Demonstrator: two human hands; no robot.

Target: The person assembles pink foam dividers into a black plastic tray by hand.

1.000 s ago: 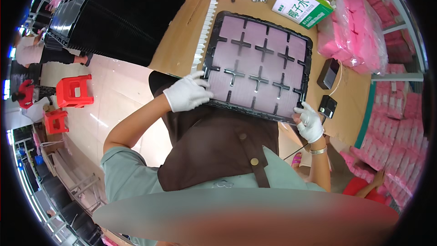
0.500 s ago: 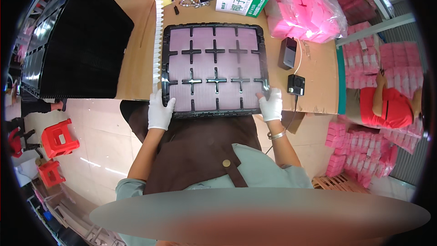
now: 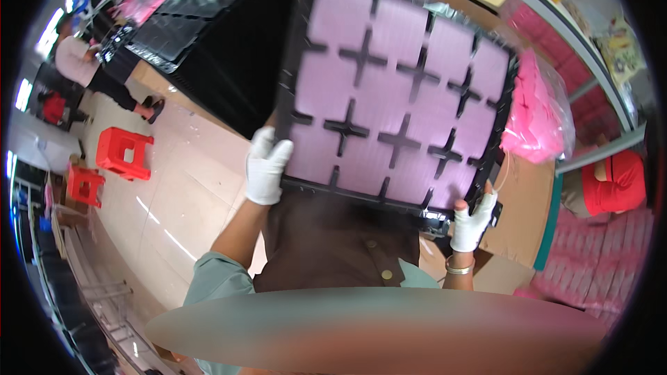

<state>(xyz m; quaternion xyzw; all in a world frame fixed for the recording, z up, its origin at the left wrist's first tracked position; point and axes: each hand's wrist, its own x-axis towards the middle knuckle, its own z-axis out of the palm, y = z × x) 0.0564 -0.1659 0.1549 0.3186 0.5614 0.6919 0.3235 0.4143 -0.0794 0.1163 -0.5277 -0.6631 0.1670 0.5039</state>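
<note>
A black tray [image 3: 361, 198] with cross-shaped dividers and smooth pink-lilac panels [image 3: 396, 112] is raised off the table and tilted, its right side lower. My left hand [image 3: 267, 167], in a white glove, grips the tray's lower left edge. At the lower right corner my right hand [image 3: 474, 223], gloved as well with bare tips showing on the thumb and a finger, holds the rim. The undersides of both grips are hidden. A tall stack of black trays [image 3: 243, 62] stands to the left, close beside the lifted one.
On the brown table [image 3: 524, 201], plastic-wrapped pink pieces [image 3: 531, 114] sit at the right, near a metal rail [image 3: 597, 144]. Red stools [image 3: 125, 153] stand on the floor at left. One person [image 3: 78, 62] is at far left, another in red [image 3: 615, 184] at right, above piled pink packs [image 3: 590, 257].
Both hands have lifted the tray from the table and tilted it, right side down. The whole view has turned toward the left, bringing the tray stack nearer the middle.
</note>
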